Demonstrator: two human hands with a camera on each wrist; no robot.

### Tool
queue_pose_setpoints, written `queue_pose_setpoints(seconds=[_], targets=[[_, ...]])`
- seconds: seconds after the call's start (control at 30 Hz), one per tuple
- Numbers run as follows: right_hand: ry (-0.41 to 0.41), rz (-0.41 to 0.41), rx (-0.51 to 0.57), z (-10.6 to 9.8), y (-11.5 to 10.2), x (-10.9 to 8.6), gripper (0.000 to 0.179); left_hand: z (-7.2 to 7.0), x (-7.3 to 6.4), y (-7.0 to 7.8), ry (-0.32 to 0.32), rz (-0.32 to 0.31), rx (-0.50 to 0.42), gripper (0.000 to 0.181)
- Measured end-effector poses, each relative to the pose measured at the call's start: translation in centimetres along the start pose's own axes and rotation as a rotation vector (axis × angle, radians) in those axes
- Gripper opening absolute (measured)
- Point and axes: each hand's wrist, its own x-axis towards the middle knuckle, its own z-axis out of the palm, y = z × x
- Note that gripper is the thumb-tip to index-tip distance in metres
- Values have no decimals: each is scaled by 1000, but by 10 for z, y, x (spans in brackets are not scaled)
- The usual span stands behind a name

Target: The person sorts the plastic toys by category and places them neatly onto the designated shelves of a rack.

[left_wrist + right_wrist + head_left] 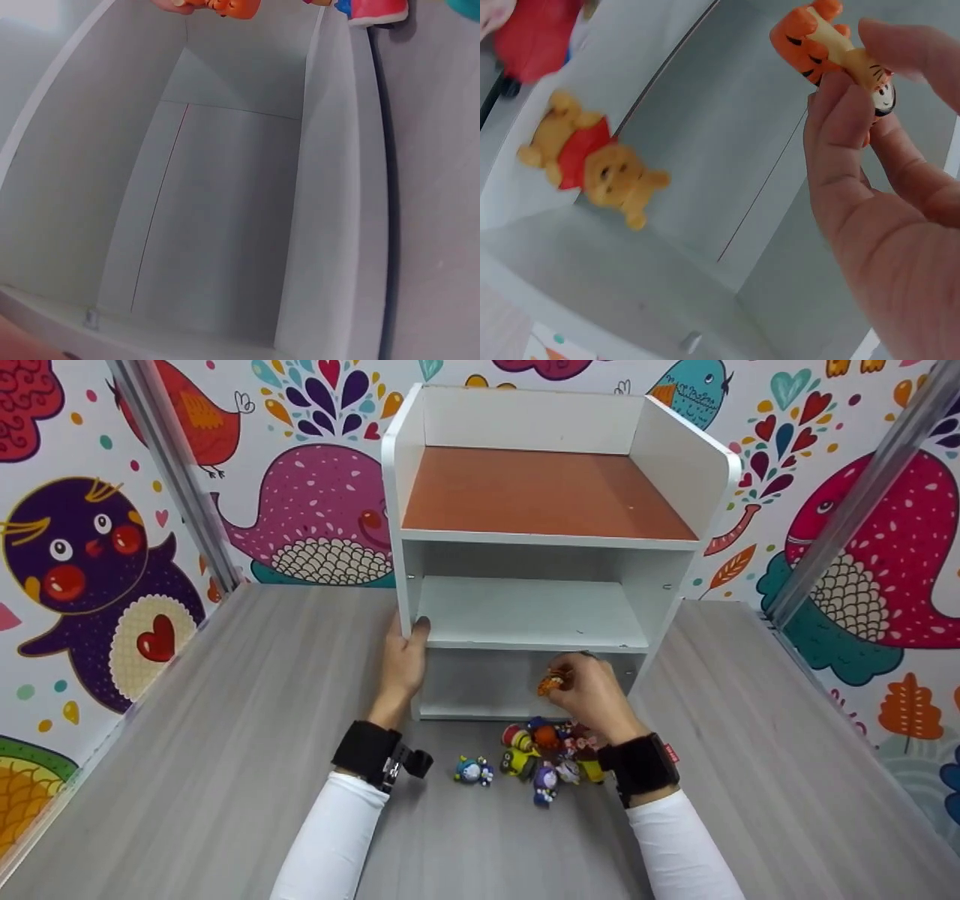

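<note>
My left hand [403, 666] grips the left side panel of a white shelf unit [525, 647], thumb on its front edge. Between thumb and fingertips, my right hand [596, 694] pinches an orange striped tiger figurine [821, 49] in front of the bottom compartment. A yellow bear figurine [604, 161] in a red shirt shows below the tiger in the right wrist view, overlapping the front edge of the bottom compartment; in the head view it is hidden. Just in front of the unit lies a pile of small colourful figurines [546, 737], close under my right hand.
A blue and white figurine [471, 770] lies apart, left of the pile. The unit has a brown top board [540, 491] and a white middle shelf [525, 607]. It stands on a grey wood-look surface [300, 780], with cartoon-printed walls [315, 502] behind and beside it.
</note>
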Motion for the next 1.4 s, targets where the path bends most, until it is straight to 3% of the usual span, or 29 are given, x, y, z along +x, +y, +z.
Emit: queue_pose_setpoints(seconds=[0.37, 0.8, 1.4], targets=[[-6, -5, -15, -8, 18, 4, 31, 0, 1, -1, 14, -8, 6, 56], [-5, -2, -175, -2, 22, 4, 20, 1, 2, -2, 12, 1, 7, 56], [-25, 30, -184, 5, 28, 4, 16, 1, 1, -1, -25, 12, -24, 56]])
